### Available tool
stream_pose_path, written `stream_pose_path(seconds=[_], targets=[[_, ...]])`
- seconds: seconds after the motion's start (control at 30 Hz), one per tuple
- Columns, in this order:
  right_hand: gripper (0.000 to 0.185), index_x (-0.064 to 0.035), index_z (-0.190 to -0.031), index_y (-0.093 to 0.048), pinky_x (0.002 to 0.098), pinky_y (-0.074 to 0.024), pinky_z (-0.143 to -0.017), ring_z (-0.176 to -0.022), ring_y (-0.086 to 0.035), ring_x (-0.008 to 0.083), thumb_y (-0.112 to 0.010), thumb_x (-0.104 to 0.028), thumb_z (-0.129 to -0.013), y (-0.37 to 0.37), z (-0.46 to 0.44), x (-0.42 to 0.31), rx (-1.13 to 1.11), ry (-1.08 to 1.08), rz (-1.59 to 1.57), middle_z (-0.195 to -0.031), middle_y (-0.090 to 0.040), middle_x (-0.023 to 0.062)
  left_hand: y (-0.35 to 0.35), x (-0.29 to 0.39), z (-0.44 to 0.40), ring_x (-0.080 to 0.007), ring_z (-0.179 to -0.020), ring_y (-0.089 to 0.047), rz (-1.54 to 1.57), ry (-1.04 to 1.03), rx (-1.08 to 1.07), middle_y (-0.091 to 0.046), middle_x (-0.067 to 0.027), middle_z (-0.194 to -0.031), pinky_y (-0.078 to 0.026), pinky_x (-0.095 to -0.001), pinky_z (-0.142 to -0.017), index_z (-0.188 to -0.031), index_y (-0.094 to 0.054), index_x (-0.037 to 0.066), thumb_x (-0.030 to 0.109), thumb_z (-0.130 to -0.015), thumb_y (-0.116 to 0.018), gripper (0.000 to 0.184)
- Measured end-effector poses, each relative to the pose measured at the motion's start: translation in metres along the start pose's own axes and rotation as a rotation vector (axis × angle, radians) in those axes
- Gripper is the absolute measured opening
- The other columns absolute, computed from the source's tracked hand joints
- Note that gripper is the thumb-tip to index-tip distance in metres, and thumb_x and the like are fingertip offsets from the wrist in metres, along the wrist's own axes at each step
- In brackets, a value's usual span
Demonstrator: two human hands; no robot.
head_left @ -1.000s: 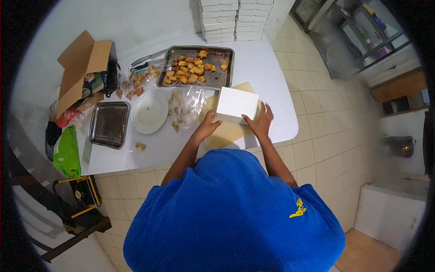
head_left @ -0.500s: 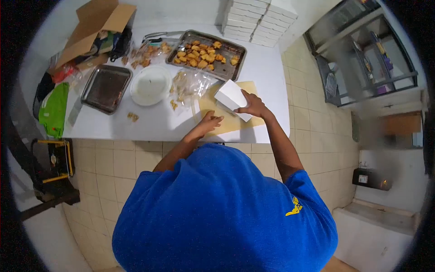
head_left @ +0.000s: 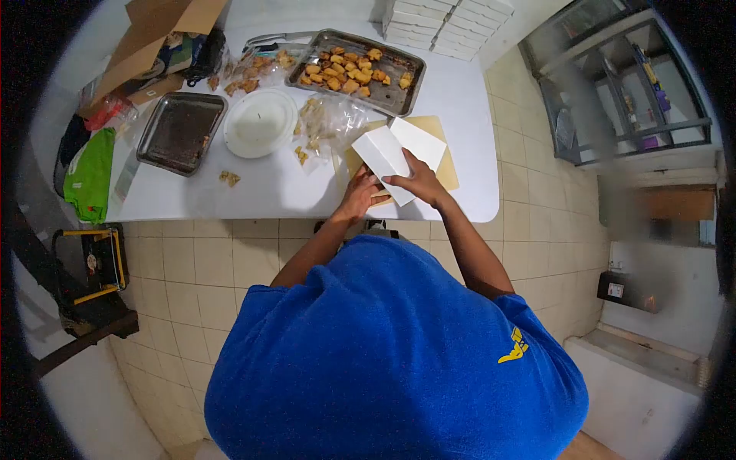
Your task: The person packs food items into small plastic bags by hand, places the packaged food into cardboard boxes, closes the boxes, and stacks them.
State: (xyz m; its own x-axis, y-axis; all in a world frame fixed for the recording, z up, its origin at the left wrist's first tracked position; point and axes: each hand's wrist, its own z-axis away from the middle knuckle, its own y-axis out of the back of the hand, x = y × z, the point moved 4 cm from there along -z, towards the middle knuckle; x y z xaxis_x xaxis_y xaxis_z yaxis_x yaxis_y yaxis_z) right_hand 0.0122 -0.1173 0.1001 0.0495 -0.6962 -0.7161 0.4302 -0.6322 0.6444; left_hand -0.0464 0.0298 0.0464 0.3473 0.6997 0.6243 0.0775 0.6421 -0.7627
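Observation:
A white cardboard box is tilted above a pale yellow board near the table's front edge. A broad white flap stretches out from its right side. My right hand is closed on the box's near right edge, thumb on one side and fingers on the other. My left hand is against the box's lower left side with its fingers bent; part of them is hidden by the box. A clear plastic bag with some food pieces lies just beyond the box.
Golden baked pieces lie on a large metal tray. To the left are a white plate, a dark metal tray and a small food clump. Stacked white boxes stand at the back, and an open carton back left.
The box has tilted and turned, and a white flap now spreads out to its right. My left hand has come up against the box. The view has shifted slightly.

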Motion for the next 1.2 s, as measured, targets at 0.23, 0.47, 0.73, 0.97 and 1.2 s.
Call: stream_pose_path(seconds=[0.23,0.47,0.73,0.97,1.2], targets=[[0.107,-0.0052,-0.137,-0.029,0.0447,-0.0385,-0.094,-0.114,-0.046,0.0385,-0.066,-0.065,-0.057,-0.029,0.013,-0.003,0.071,-0.167,0.253,-0.121,-0.045,0.0301,0.035,-0.008,0.011,-0.0209,-0.103,-0.055,-0.092,0.077,0.161,-0.051,-0.0047,-0.115,-0.05,-0.0371,-0.083,-0.128,-0.039,0.013,0.02,-0.085,-0.054,0.046],[0.098,-0.0015,-0.138,-0.023,0.0398,-0.0306,-0.101,-0.122,-0.039,0.0355,-0.062,-0.058,-0.068,-0.05,0.0,0.018,0.013,-0.022,-0.107,-0.133,-0.037,0.0261,0.104,-0.033,0.005,-0.0229,-0.093,-0.06,-0.021,0.049,0.404,-0.057,-0.0073,-0.108,-0.053,-0.0369,-0.073,-0.127,-0.04,0.011,0.018,-0.087,-0.052,0.043],[0.081,-0.0034,-0.133,-0.035,0.0371,-0.0349,-0.094,-0.112,-0.045,0.0223,-0.053,-0.06,-0.078,-0.031,0.034,0.03,-0.114,-0.317,-0.952,-0.125,-0.047,0.0125,0.131,-0.029,0.013,-0.0207,-0.076,-0.063,-0.411,0.214,0.437,-0.06,-0.0078,-0.089,-0.053,-0.0327,-0.061,-0.11,-0.05,0.004,0.039,-0.078,-0.065,0.049],[0.061,-0.0087,-0.123,-0.049,0.0391,-0.0413,-0.085,-0.102,-0.05,0.0176,-0.046,-0.056,-0.085,0.006,0.036,0.022,0.209,-0.21,-0.63,-0.113,-0.054,0.0065,0.104,-0.001,0.035,-0.0164,-0.068,-0.059,-0.77,0.435,0.304,-0.057,-0.0099,-0.079,-0.051,-0.0309,-0.056,-0.093,-0.052,-0.002,0.032,-0.081,-0.062,0.037],[0.033,-0.0071,-0.111,-0.058,0.0303,-0.0455,-0.078,-0.092,-0.056,0.0189,-0.06,-0.027,-0.085,0.008,0.005,0.036,0.376,0.107,-0.41,-0.106,-0.059,0.0072,0.124,-0.013,0.013,-0.03,-0.09,-0.059,-1.299,0.221,0.282,-0.06,-0.0215,-0.097,-0.047,-0.0383,-0.078,-0.105,-0.05,-0.006,0.042,-0.079,-0.062,0.056]])
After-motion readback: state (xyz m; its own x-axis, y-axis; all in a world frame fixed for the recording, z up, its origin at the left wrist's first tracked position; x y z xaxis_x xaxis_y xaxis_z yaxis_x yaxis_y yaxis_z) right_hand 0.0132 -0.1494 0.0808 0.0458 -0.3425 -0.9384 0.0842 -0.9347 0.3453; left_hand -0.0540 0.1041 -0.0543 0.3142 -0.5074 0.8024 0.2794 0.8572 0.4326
